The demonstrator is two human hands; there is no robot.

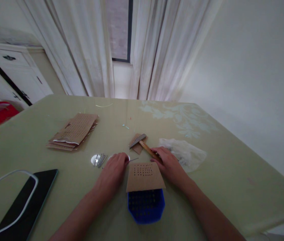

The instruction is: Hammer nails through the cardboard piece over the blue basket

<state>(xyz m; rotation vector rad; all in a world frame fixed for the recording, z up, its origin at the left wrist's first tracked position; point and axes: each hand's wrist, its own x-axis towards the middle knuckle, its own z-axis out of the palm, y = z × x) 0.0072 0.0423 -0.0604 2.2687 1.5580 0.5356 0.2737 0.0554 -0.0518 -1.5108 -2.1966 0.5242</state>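
My left hand (pixel 115 167) is closed, with a thin nail (pixel 134 159) sticking out to the right from its fingertips. The fingers of my right hand (pixel 168 162) are wrapped round the wooden handle of a hammer (pixel 147 147). The hammer's head rests over a small piece of cardboard (pixel 139 149). Between my hands a cardboard sheet (pixel 145 182) punched with rows of holes lies across the top of a blue plastic basket (pixel 147 219). Left of my left hand lie several nails (pixel 102 160) beside a shiny round disc (pixel 94 158). Something white is partly hidden behind my left fingers.
A stack of perforated cardboard (pixel 75 130) lies at the back left. A crumpled clear plastic bag (pixel 188 154) is beyond my right hand. A dark tablet-like slab (pixel 28 201) with a white cable (pixel 28 201) across it lies at the left on the table (pixel 222 174).
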